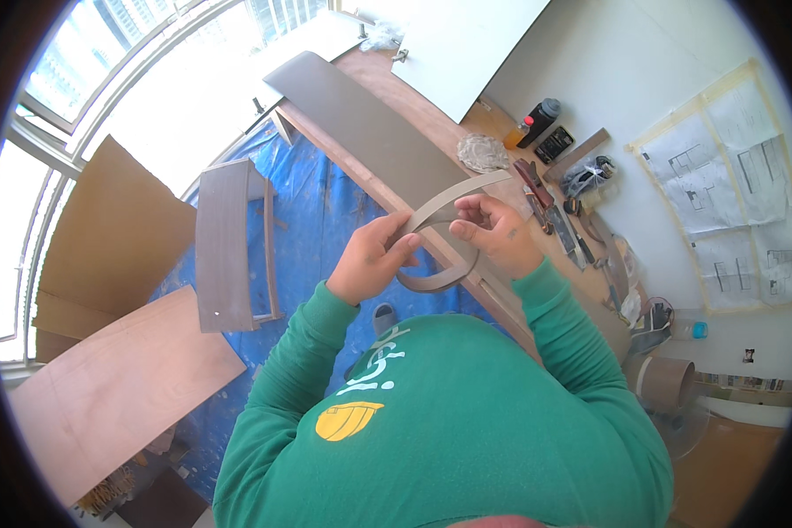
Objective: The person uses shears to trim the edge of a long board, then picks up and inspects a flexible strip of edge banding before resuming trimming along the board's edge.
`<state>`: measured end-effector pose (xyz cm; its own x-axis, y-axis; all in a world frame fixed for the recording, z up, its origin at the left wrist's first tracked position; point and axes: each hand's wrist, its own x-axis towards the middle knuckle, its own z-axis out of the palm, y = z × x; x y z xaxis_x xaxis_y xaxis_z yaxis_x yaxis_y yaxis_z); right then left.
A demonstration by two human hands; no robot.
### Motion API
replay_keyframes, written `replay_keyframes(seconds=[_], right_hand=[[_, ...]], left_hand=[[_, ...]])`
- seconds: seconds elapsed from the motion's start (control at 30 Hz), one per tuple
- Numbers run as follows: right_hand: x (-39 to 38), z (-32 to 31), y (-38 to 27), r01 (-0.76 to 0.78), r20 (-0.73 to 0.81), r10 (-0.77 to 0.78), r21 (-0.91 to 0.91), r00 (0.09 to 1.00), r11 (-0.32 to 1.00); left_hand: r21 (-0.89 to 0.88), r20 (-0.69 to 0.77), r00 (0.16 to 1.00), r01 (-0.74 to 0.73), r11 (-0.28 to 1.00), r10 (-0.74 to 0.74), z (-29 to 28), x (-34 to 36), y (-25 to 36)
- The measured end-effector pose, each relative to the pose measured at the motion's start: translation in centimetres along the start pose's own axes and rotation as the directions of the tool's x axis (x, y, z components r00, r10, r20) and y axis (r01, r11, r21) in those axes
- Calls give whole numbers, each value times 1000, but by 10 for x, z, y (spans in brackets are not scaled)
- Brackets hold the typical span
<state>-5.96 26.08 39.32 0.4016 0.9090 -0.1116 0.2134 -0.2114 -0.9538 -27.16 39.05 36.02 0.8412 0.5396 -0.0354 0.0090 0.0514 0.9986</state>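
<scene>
wooden bench (422, 113), bottle (518, 132) of orange liquid (512, 139), left hand (370, 257) pinching beige strip (451, 193), right hand (498, 234) curled, hold unclear

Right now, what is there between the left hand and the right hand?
In the head view, a curled beige strip loops between the left hand and the right hand, with the grey-brown panel visible behind it.

left hand (367, 260) pinching; right hand (504, 235) half-curled

Glaring windows (97, 53), blue floor sheeting (326, 207), perhaps plastic, and pale wall (607, 70) with taped drawings (730, 185).
</scene>
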Motion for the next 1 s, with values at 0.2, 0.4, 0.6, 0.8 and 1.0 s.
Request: replay_keyframes(seconds=[0.2,0.4,0.6,0.8,1.0], right_hand=[[-20,-24,45,2,-231,-57,-235,971,972],[-41,-29,29,358,178,-323,-646,929,674],[-42,-64,55,252,383,-56,-484,922,838],[-27,-93,84,383,344,-243,-434,907,815],[4,-126,98,412,355,-261,-467,898,782]], left_hand=[[406,-73,987,-102,908,144,-7,-17,-42],[548,267,939,-333,767,217,16,-4,-36],[448,436,865,-447,775,247,41,25,-33],[464,492,846,-456,760,207,68,65,-35],[582,549,818,-520,626,169,79,110,-41]])
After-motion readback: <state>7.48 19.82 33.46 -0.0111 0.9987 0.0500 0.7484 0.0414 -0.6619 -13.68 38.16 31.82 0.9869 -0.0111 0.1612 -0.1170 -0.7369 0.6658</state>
